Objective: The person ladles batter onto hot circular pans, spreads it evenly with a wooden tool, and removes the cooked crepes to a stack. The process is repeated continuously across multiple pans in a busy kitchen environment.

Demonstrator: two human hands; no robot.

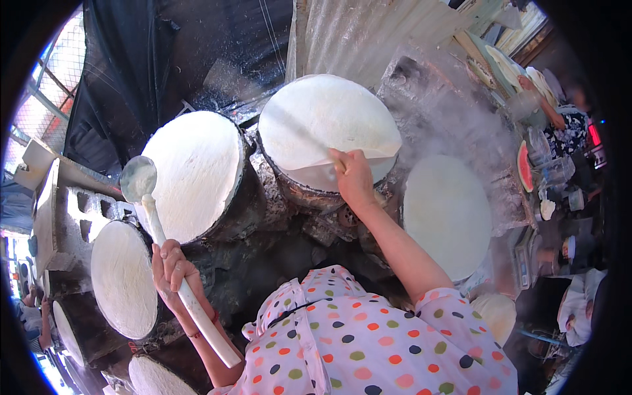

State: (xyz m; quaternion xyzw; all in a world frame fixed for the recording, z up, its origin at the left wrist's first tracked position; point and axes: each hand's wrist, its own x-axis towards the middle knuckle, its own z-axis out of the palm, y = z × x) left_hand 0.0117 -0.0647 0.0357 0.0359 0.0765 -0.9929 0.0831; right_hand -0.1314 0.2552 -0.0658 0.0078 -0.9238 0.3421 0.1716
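Note:
My left hand [172,273] grips the long pale handle of a ladle [139,178]. Its round metal bowl hangs at the rim of the left drum's white round top [194,171]. Over the far middle drum, my right hand [355,178] is closed around a thin stick [309,135], blurred and lying across the white surface. Beside this hand, the near edge of a thin white sheet [329,99] is raised and folded back. A smoother, paler strip of the drum top [313,176] shows beneath that edge.
Steam drifts around a pale round top [447,217] at right. More white-topped drums [124,280] line the left. Concrete blocks [85,220] stand beside them; dark sheeting [191,52] hangs behind. At far right another person's arm [550,108] reaches near a watermelon slice [524,166].

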